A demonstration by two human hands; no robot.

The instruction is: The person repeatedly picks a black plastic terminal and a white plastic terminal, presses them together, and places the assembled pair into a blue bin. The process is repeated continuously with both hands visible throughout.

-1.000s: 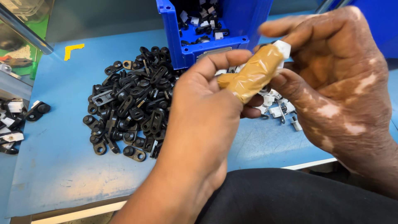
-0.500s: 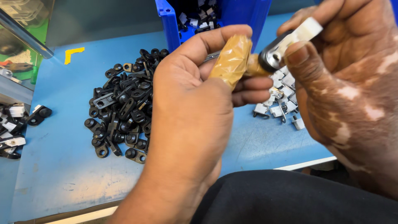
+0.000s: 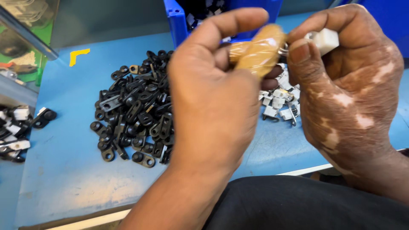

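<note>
Hands fill the middle of our view, both raised above a blue work surface point(image 3: 64, 170). Our left hand point(image 3: 213, 102) curls closed around a tan, tape-wrapped cylindrical handle point(image 3: 260, 51), which juts out between its thumb and fingers toward the right. Our right hand point(image 3: 349, 89) pinches a small white plastic block point(image 3: 326, 40) between thumb and forefinger, held just at the end of the tan handle; where the two meet we glimpse a bit of shiny metal, but we cannot tell how they join. Below and behind the left hand lies a heap of small black plastic clips with round eyelets point(image 3: 132, 115), spread loosely on the blue surface. Under the right hand, partly hidden, sits a smaller cluster of white plastic clips with metal pins point(image 3: 279, 102). Beyond the hands stands a blue plastic bin point(image 3: 179, 21), with more small black and white parts inside it. At the far left edge a few more black and white parts point(image 3: 17, 127) lie scattered, well apart from the main heap. A yellow angled tape mark point(image 3: 79, 55) sits on the surface near its back edge. Dark fabric point(image 3: 306, 204) covers our lap at the bottom of the view.
</note>
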